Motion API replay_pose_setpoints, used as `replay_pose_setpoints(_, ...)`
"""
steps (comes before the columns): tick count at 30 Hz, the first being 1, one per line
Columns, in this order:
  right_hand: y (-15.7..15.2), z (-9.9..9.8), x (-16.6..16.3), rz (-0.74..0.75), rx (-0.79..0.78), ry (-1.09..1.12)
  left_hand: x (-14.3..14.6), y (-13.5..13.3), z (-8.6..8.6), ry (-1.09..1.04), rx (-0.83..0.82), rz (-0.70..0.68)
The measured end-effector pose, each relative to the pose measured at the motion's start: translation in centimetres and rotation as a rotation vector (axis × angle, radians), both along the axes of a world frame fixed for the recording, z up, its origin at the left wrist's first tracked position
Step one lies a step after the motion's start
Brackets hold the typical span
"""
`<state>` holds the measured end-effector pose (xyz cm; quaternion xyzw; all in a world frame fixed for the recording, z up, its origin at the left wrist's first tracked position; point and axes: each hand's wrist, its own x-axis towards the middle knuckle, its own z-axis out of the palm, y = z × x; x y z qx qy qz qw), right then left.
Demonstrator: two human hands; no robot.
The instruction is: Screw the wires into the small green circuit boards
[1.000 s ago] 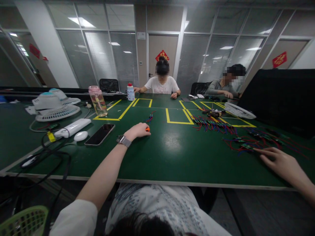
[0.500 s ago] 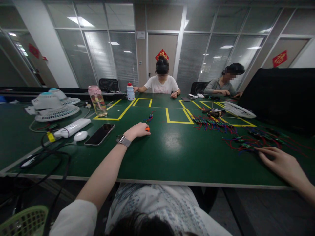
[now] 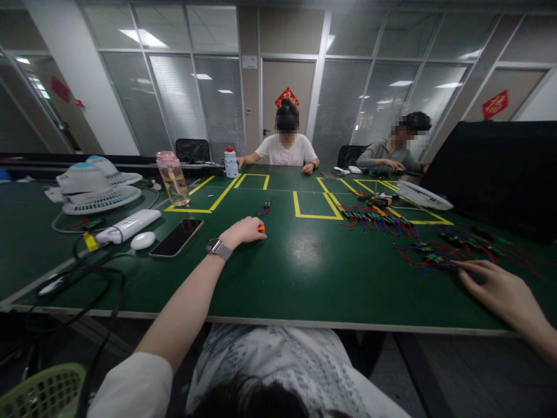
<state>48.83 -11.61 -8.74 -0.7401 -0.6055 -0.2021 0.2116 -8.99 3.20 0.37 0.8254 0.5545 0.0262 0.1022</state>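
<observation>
"Circuit boards (image 3: 435, 259) with red and blue wires lay in a loose cluster toward the right of the green worktop (image 3: 339, 278). What had changed there within the second?"

"Very little. The fingertips of the right hand (image 3: 500, 284) had edged slightly to the right, a touch farther from the nearest board. The left hand (image 3: 244, 231) had stayed where it was."

"And the people across from it?"

"The co-worker in grey (image 3: 387, 155), on the right, had shifted a little to the left. The co-worker in white (image 3: 287, 150) sat much as before, one hand by the spotted bottle (image 3: 230, 164)."

"Where did the cluster lie, then, relative to the fingers?"

"Just beyond the right hand's fingertips and to their left, very near them. Forefinger and thumb pointed toward the wires."

"Had they pinched one?"

"I couldn't tell. The wires were too thin and dark at that spot to show whether the fingers gripped or merely touched."

"What about the left?"

"Its fingers were curled around a small orange thing (image 3: 261, 229), most of which they hid. A small wired bundle (image 3: 266, 208) lay just past that hand, well apart from the cluster, and a phone (image 3: 176, 238) lay to the left of the wrist."

"Any more boards?"

"A dense row (image 3: 378, 217) farther out, beside the yellow tape (image 3: 319, 217)."
</observation>
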Motion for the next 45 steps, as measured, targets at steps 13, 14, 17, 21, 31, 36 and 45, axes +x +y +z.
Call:
replay_pose_setpoints(13,0.3,-0.4,0.5,0.100,-0.008,-0.087,-0.1,0.4,-0.4,-0.001,0.013,0.002)
replay_pose_setpoints(14,0.3,-0.3,0.4,0.110,-0.005,-0.097,-0.1,0.4,-0.5,-0.002,0.014,0.001)
replay_pose_setpoints(17,0.4,0.1,-0.1,0.147,0.001,-0.122,-0.2,0.5,-0.5,-0.003,0.017,-0.001)
replay_pose_setpoints(21,0.5,0.5,-1.0,0.185,0.002,-0.150,-0.2,0.4,-0.5,-0.003,0.015,-0.003)
replay_pose_setpoints(31,1.6,0.4,-0.6,-0.027,0.019,0.057,-0.1,0.4,-0.4,-0.009,0.007,0.007)
replay_pose_setpoints(36,1.5,0.9,-1.2,-0.079,0.051,0.173,-0.2,0.4,-0.4,-0.007,0.004,0.010)
replay_pose_setpoints(45,1.4,0.9,-1.3,-0.148,0.046,0.290,-0.1,0.4,-0.5,0.003,0.020,0.005)
